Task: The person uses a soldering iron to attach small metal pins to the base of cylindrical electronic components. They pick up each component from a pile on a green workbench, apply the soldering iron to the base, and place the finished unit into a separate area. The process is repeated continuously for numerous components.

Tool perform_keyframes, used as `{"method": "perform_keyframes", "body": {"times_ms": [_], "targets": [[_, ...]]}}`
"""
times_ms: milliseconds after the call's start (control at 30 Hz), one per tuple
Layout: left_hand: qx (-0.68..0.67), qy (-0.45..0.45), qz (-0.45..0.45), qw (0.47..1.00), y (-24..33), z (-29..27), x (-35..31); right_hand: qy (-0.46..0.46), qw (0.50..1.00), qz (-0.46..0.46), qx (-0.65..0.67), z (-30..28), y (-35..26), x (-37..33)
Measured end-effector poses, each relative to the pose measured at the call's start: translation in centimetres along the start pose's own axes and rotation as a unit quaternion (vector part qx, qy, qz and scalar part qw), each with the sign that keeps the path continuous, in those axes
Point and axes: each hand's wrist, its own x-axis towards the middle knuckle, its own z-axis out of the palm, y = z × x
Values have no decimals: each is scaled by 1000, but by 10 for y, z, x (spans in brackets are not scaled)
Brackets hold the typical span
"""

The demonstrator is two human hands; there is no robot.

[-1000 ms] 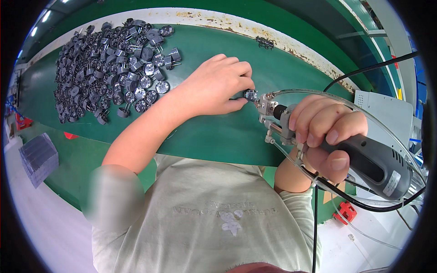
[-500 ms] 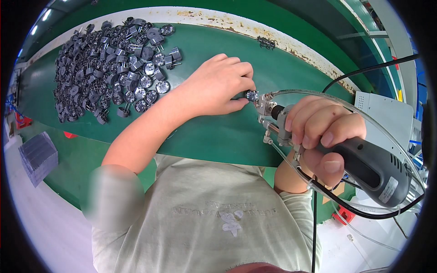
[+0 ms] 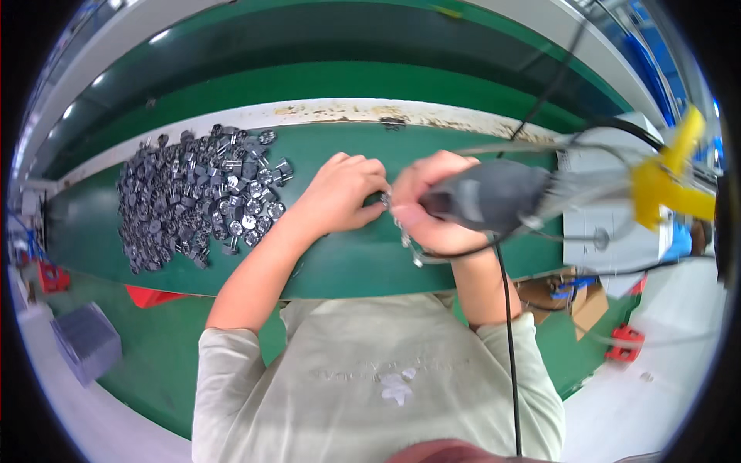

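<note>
My left hand (image 3: pixel 347 189) is closed, its thumb and fingertips pinching one small round plug part (image 3: pixel 385 199), mostly hidden between the hands. Wrapped around the dark grey body of an electric screwdriver (image 3: pixel 490 197), my right hand (image 3: pixel 428 204) holds its metal front end against or close beside that part; contact cannot be made out. The screwdriver is blurred by motion, with hoses and a cable trailing from its rear. Left of my left forearm lies a large pile of similar dark grey plug parts (image 3: pixel 208 193), several showing metal pins.
The green table (image 3: pixel 332 266) ends at a worn white ledge (image 3: pixel 324 110) at the back. On the right are a light grey box-shaped unit (image 3: pixel 606 239), a yellow object (image 3: pixel 664 181) and a cardboard box (image 3: pixel 588 309). A black cable (image 3: pixel 505 347) hangs before my right arm.
The view has widened and shifted. The screwdriver's rear has swung up from the lower right, so its body now points toward the viewer. My left hand keeps its pinch on the part.
</note>
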Motion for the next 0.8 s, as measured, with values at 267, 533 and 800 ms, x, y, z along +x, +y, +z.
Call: {"method": "perform_keyframes", "body": {"times_ms": [267, 533, 800], "targets": [[14, -2, -35, 999, 7, -37, 18, 162, 927, -85, 328, -32, -71, -21], [134, 149, -149, 968, -99, -27, 102, 279, 944, 67, 161, -45, -83, -24], [257, 185, -93, 944, -175, -30, 89, 168, 980, 83, 69, -39, -78, -25]]}}
